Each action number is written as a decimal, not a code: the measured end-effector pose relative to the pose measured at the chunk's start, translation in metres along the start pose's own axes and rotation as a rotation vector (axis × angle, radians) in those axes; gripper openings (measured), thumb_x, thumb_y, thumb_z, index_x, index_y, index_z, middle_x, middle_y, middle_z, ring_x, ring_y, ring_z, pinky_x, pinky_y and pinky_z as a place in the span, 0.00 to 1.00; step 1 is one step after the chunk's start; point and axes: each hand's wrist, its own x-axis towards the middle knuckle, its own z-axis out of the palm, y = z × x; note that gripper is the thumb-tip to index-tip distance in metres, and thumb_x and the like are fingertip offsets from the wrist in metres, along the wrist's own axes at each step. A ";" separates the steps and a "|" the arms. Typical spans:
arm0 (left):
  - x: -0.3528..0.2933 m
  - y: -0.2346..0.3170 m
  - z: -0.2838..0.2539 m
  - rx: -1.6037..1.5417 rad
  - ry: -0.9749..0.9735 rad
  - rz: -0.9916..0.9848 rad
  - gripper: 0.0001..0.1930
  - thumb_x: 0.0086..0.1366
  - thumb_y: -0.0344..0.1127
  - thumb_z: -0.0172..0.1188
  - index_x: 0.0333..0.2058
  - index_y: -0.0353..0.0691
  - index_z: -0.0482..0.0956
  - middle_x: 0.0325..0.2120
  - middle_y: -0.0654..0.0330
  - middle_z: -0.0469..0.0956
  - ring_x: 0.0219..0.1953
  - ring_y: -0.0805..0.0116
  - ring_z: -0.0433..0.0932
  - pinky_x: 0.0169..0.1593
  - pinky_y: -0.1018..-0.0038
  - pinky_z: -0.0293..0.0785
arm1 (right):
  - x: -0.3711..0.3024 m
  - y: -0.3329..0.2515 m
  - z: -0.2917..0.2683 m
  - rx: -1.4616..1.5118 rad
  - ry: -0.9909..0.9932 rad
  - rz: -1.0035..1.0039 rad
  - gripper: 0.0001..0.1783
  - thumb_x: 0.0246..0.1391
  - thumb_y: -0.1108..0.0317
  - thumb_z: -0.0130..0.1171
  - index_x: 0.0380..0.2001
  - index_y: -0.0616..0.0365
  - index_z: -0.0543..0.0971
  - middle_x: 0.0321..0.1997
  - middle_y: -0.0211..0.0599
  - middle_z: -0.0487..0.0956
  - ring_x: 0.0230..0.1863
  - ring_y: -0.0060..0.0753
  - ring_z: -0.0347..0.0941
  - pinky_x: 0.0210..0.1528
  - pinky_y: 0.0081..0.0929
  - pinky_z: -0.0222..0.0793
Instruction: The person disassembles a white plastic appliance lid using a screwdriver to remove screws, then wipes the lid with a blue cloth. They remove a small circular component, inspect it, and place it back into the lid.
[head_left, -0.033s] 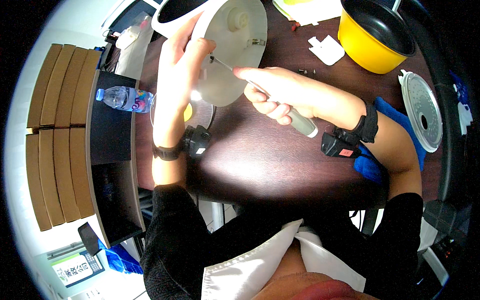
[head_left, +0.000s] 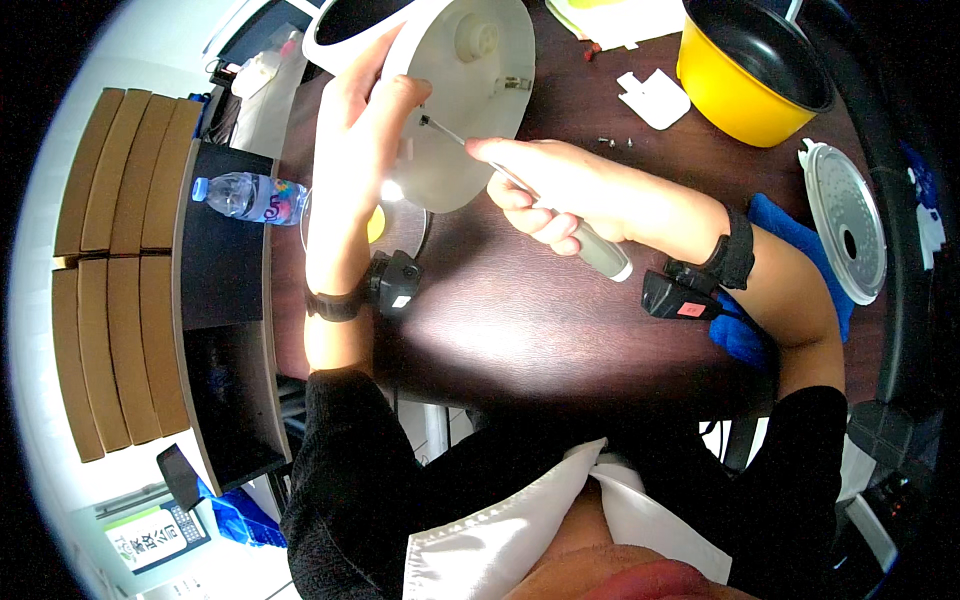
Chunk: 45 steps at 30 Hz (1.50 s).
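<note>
My left hand [head_left: 365, 120] is closed on the rim of a white, hollow appliance housing [head_left: 465, 110], with its thumb on the inside edge. The housing is tilted so its open side faces me. A round fitting and a small metal clip show inside. My right hand [head_left: 535, 190] is wrapped round the pale grey handle of a screwdriver [head_left: 600, 250], the thumb lying along its upper end. The thin shaft points up and left into the housing. Its tip meets a small dark spot close to my left thumb; whether a screw is there I cannot make out.
Several small screws [head_left: 614, 142] and a white plastic piece [head_left: 654, 100] lie right of the housing. Beyond are a yellow pot [head_left: 745, 85], a perforated round plate [head_left: 845, 225] and a blue cloth [head_left: 790, 225]. A water bottle [head_left: 250, 197] lies at the left, near stacked brown boxes [head_left: 125, 180].
The screwdriver's handle end has dipped very slightly toward me, along with my right hand. My left hand and the housing look almost the same.
</note>
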 end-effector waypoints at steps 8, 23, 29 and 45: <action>-0.001 0.002 0.001 -0.023 -0.031 -0.103 0.25 0.52 0.36 0.48 0.50 0.35 0.72 0.40 0.59 0.74 0.42 0.71 0.68 0.49 0.77 0.60 | 0.007 0.012 0.001 0.081 -0.038 0.038 0.29 0.55 0.39 0.38 0.12 0.48 0.57 0.09 0.20 0.54 0.07 0.13 0.45 0.08 0.21 0.49; -0.004 0.005 0.007 -0.044 0.057 -0.107 0.23 0.53 0.33 0.50 0.49 0.34 0.72 0.27 0.62 0.75 0.27 0.78 0.69 0.28 0.83 0.63 | 0.011 0.012 -0.001 -0.082 0.023 -0.011 0.32 0.58 0.37 0.37 0.11 0.49 0.58 0.08 0.22 0.55 0.06 0.16 0.49 0.07 0.20 0.52; -0.005 0.010 0.011 -0.040 0.097 -0.117 0.23 0.53 0.32 0.50 0.50 0.34 0.71 0.28 0.63 0.75 0.26 0.79 0.68 0.27 0.83 0.62 | 0.008 0.009 -0.017 -1.357 0.738 -0.740 0.30 0.58 0.48 0.45 0.15 0.64 0.77 0.10 0.45 0.71 0.14 0.44 0.73 0.18 0.35 0.68; -0.006 0.012 0.008 -0.055 0.077 -0.098 0.24 0.53 0.34 0.50 0.50 0.32 0.71 0.32 0.59 0.75 0.34 0.74 0.71 0.38 0.81 0.66 | 0.000 -0.002 -0.009 -0.168 -0.040 0.027 0.32 0.58 0.36 0.33 0.11 0.48 0.56 0.07 0.19 0.52 0.07 0.13 0.47 0.09 0.17 0.49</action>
